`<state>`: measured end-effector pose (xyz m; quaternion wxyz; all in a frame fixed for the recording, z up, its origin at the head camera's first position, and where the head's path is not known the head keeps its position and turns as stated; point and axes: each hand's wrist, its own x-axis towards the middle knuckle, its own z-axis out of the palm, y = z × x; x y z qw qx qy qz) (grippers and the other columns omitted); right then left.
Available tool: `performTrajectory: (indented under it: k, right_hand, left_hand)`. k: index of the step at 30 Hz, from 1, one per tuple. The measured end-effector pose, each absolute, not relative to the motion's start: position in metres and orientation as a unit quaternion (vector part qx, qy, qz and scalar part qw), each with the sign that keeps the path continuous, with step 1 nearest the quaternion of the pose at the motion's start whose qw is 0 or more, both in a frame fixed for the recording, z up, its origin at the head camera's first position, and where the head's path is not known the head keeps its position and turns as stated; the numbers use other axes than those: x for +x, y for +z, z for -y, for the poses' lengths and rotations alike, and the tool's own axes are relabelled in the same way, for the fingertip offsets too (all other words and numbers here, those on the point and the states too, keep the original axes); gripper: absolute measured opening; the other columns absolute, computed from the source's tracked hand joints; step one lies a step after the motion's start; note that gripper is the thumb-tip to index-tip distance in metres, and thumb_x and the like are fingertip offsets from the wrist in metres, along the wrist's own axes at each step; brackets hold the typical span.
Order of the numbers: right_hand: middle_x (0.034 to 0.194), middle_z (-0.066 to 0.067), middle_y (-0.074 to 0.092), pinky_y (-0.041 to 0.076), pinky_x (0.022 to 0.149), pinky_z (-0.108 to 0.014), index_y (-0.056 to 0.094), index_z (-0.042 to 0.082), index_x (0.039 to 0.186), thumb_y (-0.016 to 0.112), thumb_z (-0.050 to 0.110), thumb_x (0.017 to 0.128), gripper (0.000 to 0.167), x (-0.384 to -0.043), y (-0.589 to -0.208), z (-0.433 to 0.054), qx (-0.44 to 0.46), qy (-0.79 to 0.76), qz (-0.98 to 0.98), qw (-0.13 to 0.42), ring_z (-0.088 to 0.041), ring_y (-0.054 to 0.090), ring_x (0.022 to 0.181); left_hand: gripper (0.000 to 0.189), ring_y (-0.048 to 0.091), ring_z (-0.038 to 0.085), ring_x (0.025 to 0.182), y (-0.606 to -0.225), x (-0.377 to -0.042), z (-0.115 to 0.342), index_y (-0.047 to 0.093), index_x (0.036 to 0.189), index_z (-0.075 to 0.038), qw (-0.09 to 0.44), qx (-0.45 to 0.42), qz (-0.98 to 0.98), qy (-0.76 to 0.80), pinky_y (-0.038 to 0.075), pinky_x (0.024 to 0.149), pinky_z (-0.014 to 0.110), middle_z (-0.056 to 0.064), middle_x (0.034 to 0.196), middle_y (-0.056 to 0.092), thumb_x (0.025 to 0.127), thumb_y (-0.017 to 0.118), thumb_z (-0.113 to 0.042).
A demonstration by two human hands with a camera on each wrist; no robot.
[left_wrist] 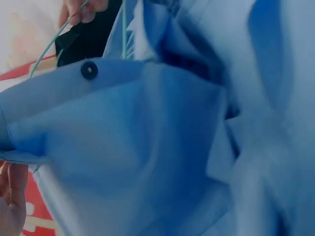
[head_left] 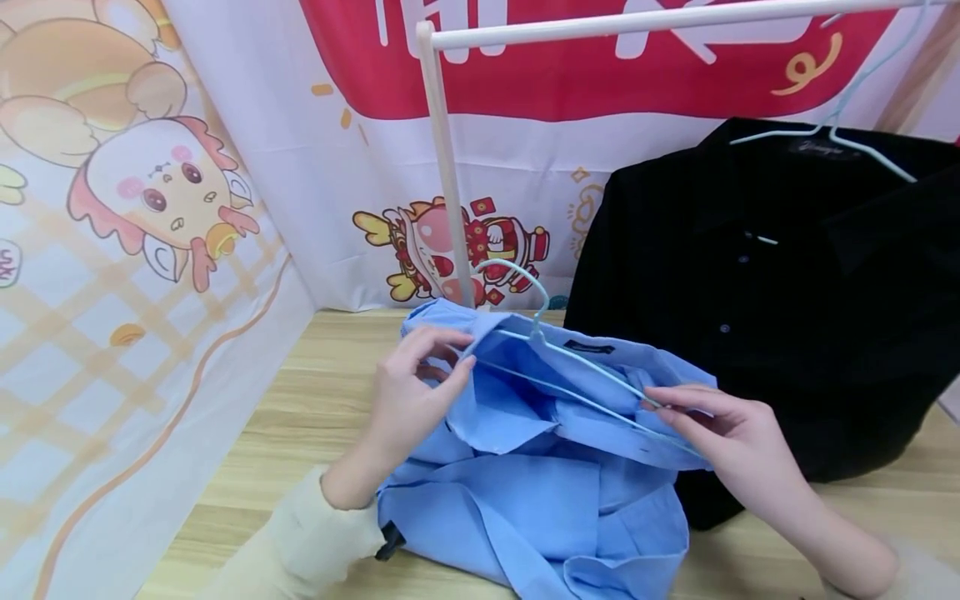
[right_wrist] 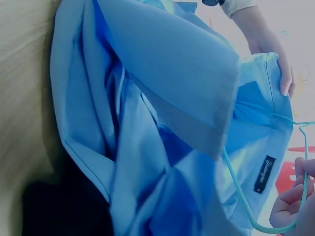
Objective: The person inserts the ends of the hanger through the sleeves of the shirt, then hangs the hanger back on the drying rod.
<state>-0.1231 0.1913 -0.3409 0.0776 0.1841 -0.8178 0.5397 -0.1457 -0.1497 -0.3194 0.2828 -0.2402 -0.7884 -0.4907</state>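
Note:
A light blue button-up shirt [head_left: 525, 508] lies bunched on the table, its collar raised and a dark label [right_wrist: 265, 174] showing inside. Within the neck opening sits a pale mint hanger [head_left: 545, 293], its hook standing up above the collar. My left hand [head_left: 408, 387] pinches the shirt's edge at the left side of the neck; in the left wrist view a dark button [left_wrist: 89, 70] shows on the cloth. My right hand [head_left: 731, 429] pinches the hanger's right arm between thumb and fingers. The hanger's right end is partly hidden by cloth.
Behind, a white rack [head_left: 600, 27] stands with its post at the left. A black shirt [head_left: 787, 350] on another mint hanger [head_left: 832, 121] hangs at the right, close to my right hand. The wood-grain table [head_left: 300, 417] meets printed cloth walls at the left and back.

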Motion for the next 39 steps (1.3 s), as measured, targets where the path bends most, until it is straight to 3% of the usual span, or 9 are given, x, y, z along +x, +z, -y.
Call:
performTrajectory:
  k: [14,19,23,26,30,35,39]
  right_hand:
    - [0.113,0.003,0.075,0.054,0.087,-0.019,0.073,-0.002,0.12,0.066,0.001,0.099,0.023,-0.131,-0.343,-0.181,0.194,0.589,0.783,0.05,-0.009,0.07,0.102]
    - [0.112,-0.001,0.075,0.054,0.088,-0.021,0.073,-0.005,0.118,0.063,-0.008,0.097,0.023,-0.131,-0.348,-0.182,0.213,0.644,0.732,0.062,-0.012,0.071,0.101]
    - [0.108,-0.008,0.075,0.055,0.088,-0.023,0.071,-0.01,0.114,0.055,-0.02,0.095,0.026,-0.133,-0.351,-0.187,0.243,0.708,0.658,0.085,-0.017,0.073,0.1]
    - [0.108,-0.01,0.075,0.055,0.089,-0.024,0.069,-0.012,0.111,0.052,-0.024,0.094,0.028,-0.135,-0.352,-0.192,0.27,0.732,0.619,0.093,-0.018,0.073,0.1]
    - [0.108,-0.008,0.075,0.054,0.09,-0.024,0.069,-0.01,0.11,0.051,-0.025,0.093,0.029,-0.137,-0.351,-0.195,0.287,0.738,0.604,0.086,-0.017,0.073,0.102]
    - [0.106,-0.007,0.076,0.055,0.087,-0.023,0.07,-0.009,0.109,0.053,-0.024,0.094,0.027,-0.137,-0.349,-0.196,0.266,0.728,0.626,0.087,-0.016,0.073,0.1]
    - [0.103,-0.006,0.076,0.056,0.084,-0.021,0.07,-0.009,0.109,0.057,-0.021,0.093,0.023,-0.137,-0.347,-0.195,0.228,0.709,0.66,0.095,-0.015,0.073,0.095]
  left_hand:
    - [0.027,0.065,0.017,0.084,-0.328,-0.134,0.131,0.071,0.111,-0.002,0.3,-0.362,0.774,-0.423,0.057,0.066,0.023,0.008,0.104,0.07,0.086,0.075,0.007]
    - [0.018,0.065,0.02,0.088,-0.322,-0.135,0.126,0.071,0.113,-0.002,0.327,-0.385,0.756,-0.416,0.056,0.068,0.025,0.01,0.106,0.07,0.098,0.07,-0.013]
    - [0.031,0.066,0.026,0.096,-0.311,-0.14,0.131,0.072,0.108,-0.001,0.378,-0.388,0.736,-0.406,0.055,0.083,0.028,0.012,0.107,0.07,0.105,0.06,-0.029]
    - [0.027,0.065,0.03,0.104,-0.302,-0.146,0.138,0.074,0.105,-0.001,0.425,-0.368,0.728,-0.393,0.051,0.094,0.03,0.015,0.11,0.069,0.103,0.061,-0.024]
    - [0.016,0.06,0.034,0.111,-0.294,-0.153,0.15,0.075,0.107,-0.001,0.46,-0.327,0.743,-0.36,0.045,0.099,0.037,0.016,0.118,0.067,0.094,0.067,-0.007]
    - [0.027,0.057,0.036,0.116,-0.294,-0.16,0.165,0.075,0.115,-0.004,0.461,-0.305,0.773,-0.309,0.039,0.095,0.047,0.015,0.126,0.066,0.088,0.072,-0.002]
    - [0.026,0.061,0.034,0.11,-0.293,-0.168,0.178,0.076,0.117,-0.008,0.439,-0.308,0.805,-0.252,0.044,0.085,0.052,0.011,0.119,0.071,0.091,0.074,-0.005]
